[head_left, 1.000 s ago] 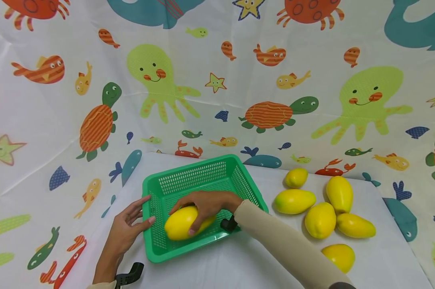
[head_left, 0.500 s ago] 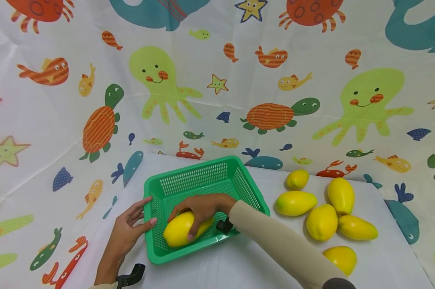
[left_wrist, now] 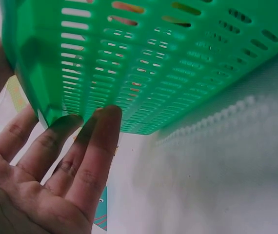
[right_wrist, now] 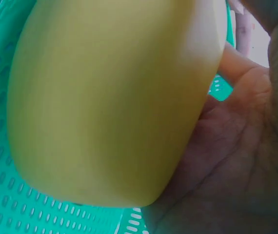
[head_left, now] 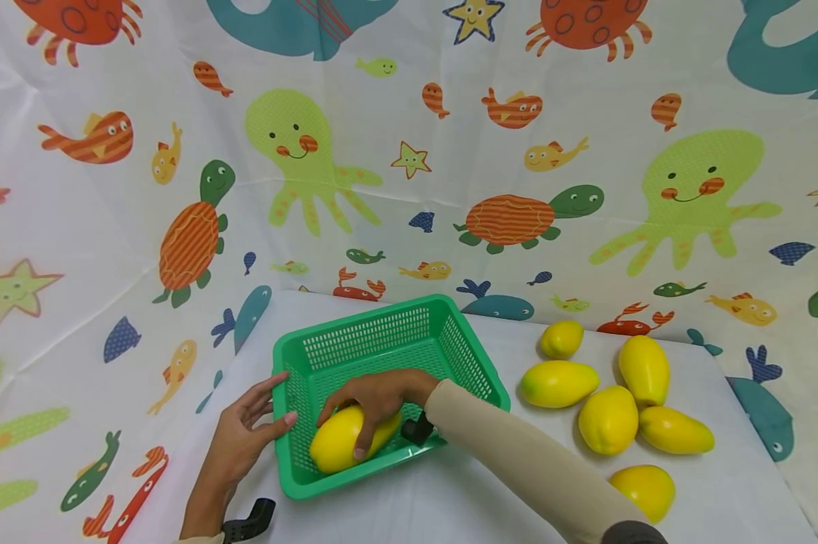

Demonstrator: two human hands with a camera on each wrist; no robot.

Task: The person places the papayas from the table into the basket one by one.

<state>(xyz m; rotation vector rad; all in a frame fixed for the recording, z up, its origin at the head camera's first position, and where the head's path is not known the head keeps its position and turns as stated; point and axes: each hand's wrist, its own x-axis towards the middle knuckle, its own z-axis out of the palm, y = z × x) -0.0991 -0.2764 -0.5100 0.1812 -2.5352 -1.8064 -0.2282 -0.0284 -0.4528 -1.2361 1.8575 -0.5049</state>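
The head view is bright, evenly lit and mostly sharp, with faint soft shadows on the table and a small glint along the front rim of the basket. The left wrist view is dimmer, its left hand partly shaded. In the right wrist view, the fruit is blurred and the right hand shadowed.

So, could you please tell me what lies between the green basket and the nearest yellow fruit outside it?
Only a narrow, bare strip of white tabletop separates the green basket from that yellow fruit, as the head view shows.
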